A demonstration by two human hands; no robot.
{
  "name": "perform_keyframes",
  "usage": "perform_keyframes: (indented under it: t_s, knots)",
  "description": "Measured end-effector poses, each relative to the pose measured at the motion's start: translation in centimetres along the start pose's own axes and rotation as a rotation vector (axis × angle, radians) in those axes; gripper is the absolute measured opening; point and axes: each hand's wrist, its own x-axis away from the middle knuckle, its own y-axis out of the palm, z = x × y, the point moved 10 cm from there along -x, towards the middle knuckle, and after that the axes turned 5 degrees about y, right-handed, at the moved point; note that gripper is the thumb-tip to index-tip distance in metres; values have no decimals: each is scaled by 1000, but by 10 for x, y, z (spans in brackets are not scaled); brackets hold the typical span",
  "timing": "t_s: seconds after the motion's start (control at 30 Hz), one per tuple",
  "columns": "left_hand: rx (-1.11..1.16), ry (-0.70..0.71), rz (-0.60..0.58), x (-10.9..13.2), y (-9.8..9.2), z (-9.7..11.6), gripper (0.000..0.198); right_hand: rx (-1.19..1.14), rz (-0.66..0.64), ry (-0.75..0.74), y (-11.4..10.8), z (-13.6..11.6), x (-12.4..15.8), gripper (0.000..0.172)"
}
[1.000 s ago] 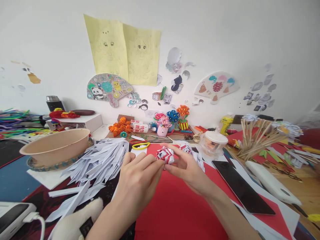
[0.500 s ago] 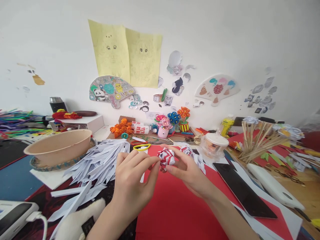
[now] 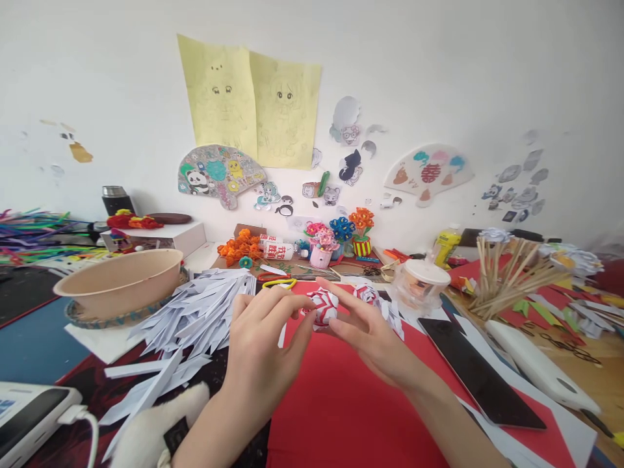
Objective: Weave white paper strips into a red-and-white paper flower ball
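Between my hands is a small ball woven from red and white paper strips [image 3: 324, 308], held above the red paper [image 3: 336, 403]. My left hand [image 3: 270, 325] pinches its left side with thumb and forefinger. On the other side, my right hand [image 3: 363, 328] grips it with curved fingers and thumb. Behind my right hand lies another red-and-white folded paper piece [image 3: 366, 294], partly hidden, with white strips beside it. A heap of folded white paper strips [image 3: 195, 312] lies left of my left hand.
Yellow-handled scissors [image 3: 279, 283] lie beyond my hands. A beige basin [image 3: 121, 279] stands at left, a lidded cup [image 3: 423, 276] and a black phone [image 3: 480, 374] at right. Small pots of craft flowers [image 3: 320, 255] line the wall. Wooden sticks [image 3: 504, 273] stand at far right.
The paper ball has been turned a little, showing its stripes at another angle. Both hands stay on it. The view has shifted slightly, so the scene sits a bit further right.
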Motion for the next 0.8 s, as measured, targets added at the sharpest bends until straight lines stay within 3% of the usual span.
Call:
perform_keyframes:
  t_s: [0.23,0.5,0.63,0.8]
  knots:
    - [14,3,-104,5,14,-1,12,29,53,-22,-2,-3,-2,57]
    - [53,6,-99,7,19,3,13,201,269,-71,-21,-2,-2,42]
    - [11,16,-92,7,19,3,13,212,239,-69,-16,-2,-2,37]
    - [-10,18,-93,8,20,2,12,191,201,-34,-14,3,-3,49]
